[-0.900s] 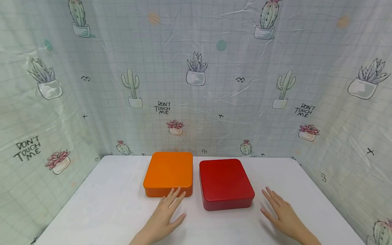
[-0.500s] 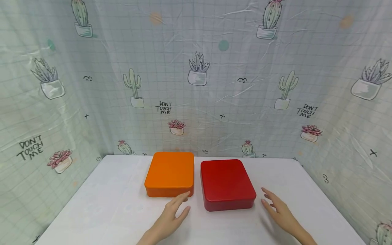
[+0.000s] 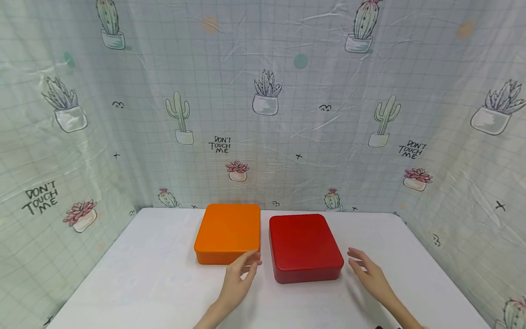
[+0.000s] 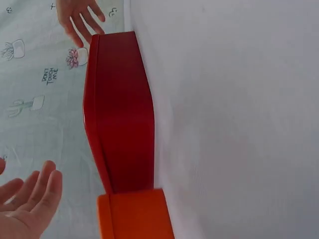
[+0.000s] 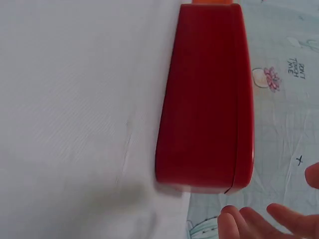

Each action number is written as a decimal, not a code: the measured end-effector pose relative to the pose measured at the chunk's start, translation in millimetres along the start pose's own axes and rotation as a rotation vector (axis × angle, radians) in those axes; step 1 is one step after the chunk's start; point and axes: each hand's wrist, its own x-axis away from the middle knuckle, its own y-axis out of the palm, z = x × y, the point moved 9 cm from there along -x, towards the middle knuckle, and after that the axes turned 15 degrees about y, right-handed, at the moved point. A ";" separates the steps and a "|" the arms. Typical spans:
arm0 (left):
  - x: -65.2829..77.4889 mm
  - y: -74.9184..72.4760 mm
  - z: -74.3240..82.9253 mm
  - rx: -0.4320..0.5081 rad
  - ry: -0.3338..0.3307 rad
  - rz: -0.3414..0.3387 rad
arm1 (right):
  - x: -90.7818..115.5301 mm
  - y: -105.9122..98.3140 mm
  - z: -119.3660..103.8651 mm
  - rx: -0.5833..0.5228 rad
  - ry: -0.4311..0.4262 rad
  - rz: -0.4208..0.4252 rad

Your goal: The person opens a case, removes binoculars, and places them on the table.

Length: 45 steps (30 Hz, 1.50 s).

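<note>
A red square box [image 3: 306, 246] with rounded corners lies on the white table, turned slightly. Left of it and a little farther back is a similar orange box [image 3: 228, 228]. My left hand [image 3: 238, 281] overlaps the orange box's front right corner in the head view, fingers loosely bent toward the red box and holding nothing. Just off the red box's right side, my right hand [image 3: 371, 276] hovers with relaxed fingers and nothing in them. The right wrist view shows the right fingertips [image 5: 229, 211] beyond the end of the red box [image 5: 204, 99], apart from it.
A white table [image 3: 135, 274] runs back to a hanging cloth [image 3: 263, 128] printed with cacti, which also closes off the left and right sides. A narrow strip of table separates the two boxes. Something small and dark [image 3: 380, 327] shows at the bottom edge by the right forearm.
My left hand has moved right, toward the gap between the boxes, its fingers turning inward. The right hand has shifted slightly left, closer to the red box. Both boxes stay on the table.
</note>
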 end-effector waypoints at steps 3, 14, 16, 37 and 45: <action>2.3 10.6 -10.7 0.091 -0.117 -0.022 | -5.1 3.7 3.8 -0.101 0.074 -0.064; 15.0 40.4 -43.9 0.420 -0.426 -0.009 | -15.8 14.4 11.0 -0.335 0.256 -0.211; 16.6 43.6 -47.1 0.436 -0.462 -0.001 | -16.7 15.8 13.2 -0.350 0.279 -0.218; 24.4 58.1 -65.1 0.558 -0.603 0.095 | -20.3 36.0 30.8 -0.558 0.460 -0.371; 24.8 59.1 -68.8 0.613 -0.649 0.133 | -19.5 39.4 36.4 -0.624 0.498 -0.382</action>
